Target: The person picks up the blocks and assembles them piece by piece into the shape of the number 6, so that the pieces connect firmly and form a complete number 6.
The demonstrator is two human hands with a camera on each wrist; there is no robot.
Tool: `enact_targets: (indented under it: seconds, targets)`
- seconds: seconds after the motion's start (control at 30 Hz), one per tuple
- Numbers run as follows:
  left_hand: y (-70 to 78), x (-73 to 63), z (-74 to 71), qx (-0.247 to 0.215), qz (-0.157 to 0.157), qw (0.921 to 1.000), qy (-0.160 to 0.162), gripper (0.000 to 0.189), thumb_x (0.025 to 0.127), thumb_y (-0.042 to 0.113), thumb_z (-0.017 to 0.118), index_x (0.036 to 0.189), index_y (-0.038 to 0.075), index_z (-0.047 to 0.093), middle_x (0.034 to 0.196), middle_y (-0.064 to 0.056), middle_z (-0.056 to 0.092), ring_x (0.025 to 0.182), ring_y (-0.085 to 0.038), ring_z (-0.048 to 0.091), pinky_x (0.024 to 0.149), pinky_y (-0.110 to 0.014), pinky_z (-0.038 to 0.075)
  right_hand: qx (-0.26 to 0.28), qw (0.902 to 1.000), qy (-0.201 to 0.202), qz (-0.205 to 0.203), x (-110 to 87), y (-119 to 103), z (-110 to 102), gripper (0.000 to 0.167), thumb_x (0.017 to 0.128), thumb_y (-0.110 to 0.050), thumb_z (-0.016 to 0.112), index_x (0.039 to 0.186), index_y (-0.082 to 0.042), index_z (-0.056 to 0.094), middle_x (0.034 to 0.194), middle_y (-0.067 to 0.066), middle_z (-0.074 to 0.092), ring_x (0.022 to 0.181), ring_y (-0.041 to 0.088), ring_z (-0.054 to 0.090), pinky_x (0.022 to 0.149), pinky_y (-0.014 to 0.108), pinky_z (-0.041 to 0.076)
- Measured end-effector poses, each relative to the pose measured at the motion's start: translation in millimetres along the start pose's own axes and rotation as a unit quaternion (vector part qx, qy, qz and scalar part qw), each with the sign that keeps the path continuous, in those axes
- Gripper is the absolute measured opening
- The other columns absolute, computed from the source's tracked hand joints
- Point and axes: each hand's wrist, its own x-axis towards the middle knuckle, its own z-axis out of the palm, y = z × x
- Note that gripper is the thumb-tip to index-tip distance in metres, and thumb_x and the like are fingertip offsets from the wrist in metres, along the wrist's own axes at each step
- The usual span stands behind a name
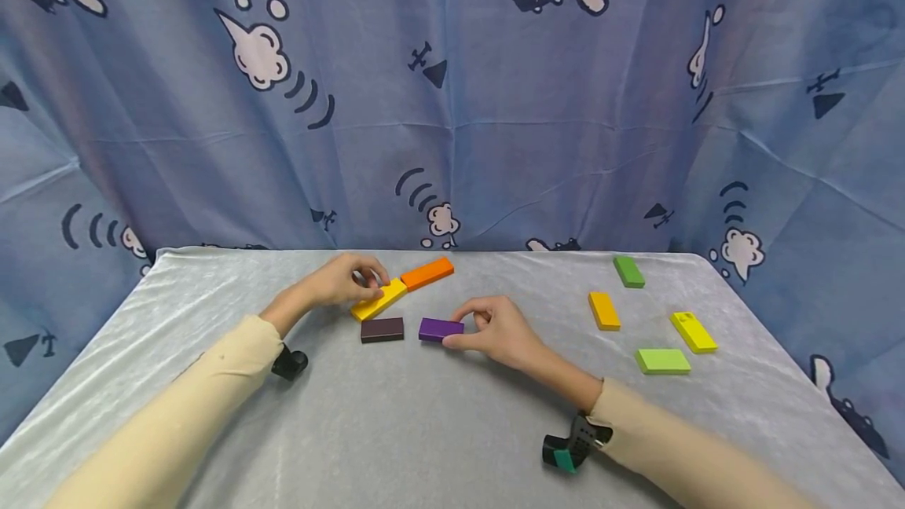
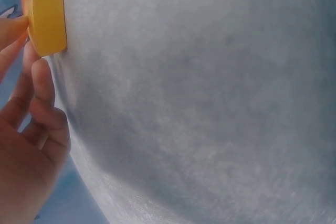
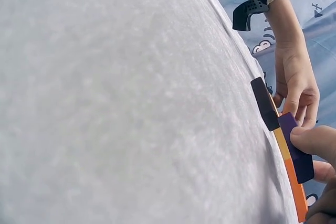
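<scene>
In the head view my left hand (image 1: 345, 281) pinches a yellow block (image 1: 378, 303) lying slanted on the cloth, thumb on its near side. An orange block (image 1: 428, 274) touches that block's far right end, in line with it. My right hand (image 1: 503, 331) grips a purple block (image 1: 435, 329) by its right end, between thumb and forefinger. Just left of the purple block, with a small gap, lies a dark brown block (image 1: 382, 331). In the right wrist view the thumb presses the purple block's (image 3: 296, 148) face; other fingers are partly cut off.
On the right of the cloth-covered table (image 1: 396, 438) lie a green block (image 1: 628, 272), an orange-yellow block (image 1: 604, 311), a bright yellow block (image 1: 694, 332) and a light green block (image 1: 662, 361). A blue patterned curtain (image 1: 488, 100) hangs behind the table and at its sides.
</scene>
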Motion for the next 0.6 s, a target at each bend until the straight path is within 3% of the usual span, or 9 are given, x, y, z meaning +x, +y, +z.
enact_targets:
  seconds: [0.6]
  targets:
    - [-0.1, -0.8, 0.0, -0.008, 0.006, 1.0000, 0.001, 0.014, 0.093, 0.002, 0.073, 0.106, 0.005, 0.073, 0.085, -0.004, 0.066, 0.081, -0.022, 0.059, 0.079, -0.035, 0.053, -0.033, 0.9994, -0.005, 0.005, 11.2, 0, 11, 0.024, 0.076, -0.020, 0.092, 0.093, -0.010, 0.078, 0.053, -0.005, 0.032, 0.048, 0.011, 0.029, 0.049, 0.025, 0.023]
